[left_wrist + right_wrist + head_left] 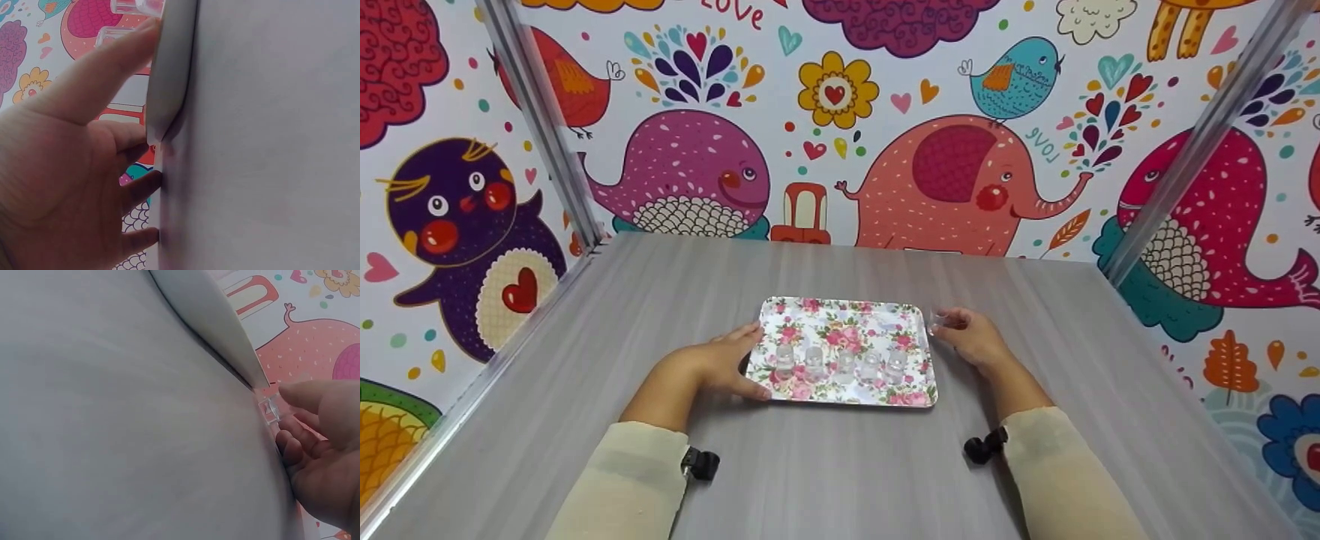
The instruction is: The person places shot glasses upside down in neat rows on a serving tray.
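A rectangular white tray [817,316] with a pink floral print lies on the table. My left hand [724,365] grips its left end, the thumb over the near left corner and the other fingers spread along the side. In the left wrist view the thumb presses the tray's rim [169,73]. Several small clear glass cups [845,365] stand in a row across the tray's nearer half. Just beyond the tray's right side, my right hand [975,341] pinches another small clear glass cup [271,410] between thumb and fingers, low by the tabletop. The fingers partly cover that cup.
The grey wood-grain table [840,472] extends around the tray on all sides. Behind it stands a wall [802,161] printed with cartoon animals, with metal posts [547,127] at the table's far corners. A black wrist device [701,463] sits on each sleeve.
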Tool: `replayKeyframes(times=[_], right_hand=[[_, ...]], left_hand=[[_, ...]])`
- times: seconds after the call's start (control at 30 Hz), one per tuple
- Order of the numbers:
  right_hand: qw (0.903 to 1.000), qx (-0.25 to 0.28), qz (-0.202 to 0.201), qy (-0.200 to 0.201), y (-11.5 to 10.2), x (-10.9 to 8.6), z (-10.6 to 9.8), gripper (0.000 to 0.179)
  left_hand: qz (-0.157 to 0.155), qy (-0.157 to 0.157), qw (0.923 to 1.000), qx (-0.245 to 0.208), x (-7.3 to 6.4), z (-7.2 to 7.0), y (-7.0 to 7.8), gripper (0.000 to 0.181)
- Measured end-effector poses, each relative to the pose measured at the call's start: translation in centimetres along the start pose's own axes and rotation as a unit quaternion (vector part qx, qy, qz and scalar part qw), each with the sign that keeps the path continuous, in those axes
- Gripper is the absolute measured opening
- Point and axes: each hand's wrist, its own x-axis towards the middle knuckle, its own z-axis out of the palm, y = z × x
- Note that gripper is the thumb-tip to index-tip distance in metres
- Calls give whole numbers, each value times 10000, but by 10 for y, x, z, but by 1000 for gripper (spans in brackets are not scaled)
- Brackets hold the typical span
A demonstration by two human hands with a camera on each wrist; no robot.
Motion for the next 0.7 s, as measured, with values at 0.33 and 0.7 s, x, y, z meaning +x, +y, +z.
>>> replayKeyframes(times=[0.33,0.7], right_hand=[[9999,-10,-101,92,-2,0,1,38],[9954,916,-232,-124,-28,-18,-8,34]], left_hand=[[21,2,10000,5,-1,-1,0,123],[91,46,9999,17,1,0,-2,123]])
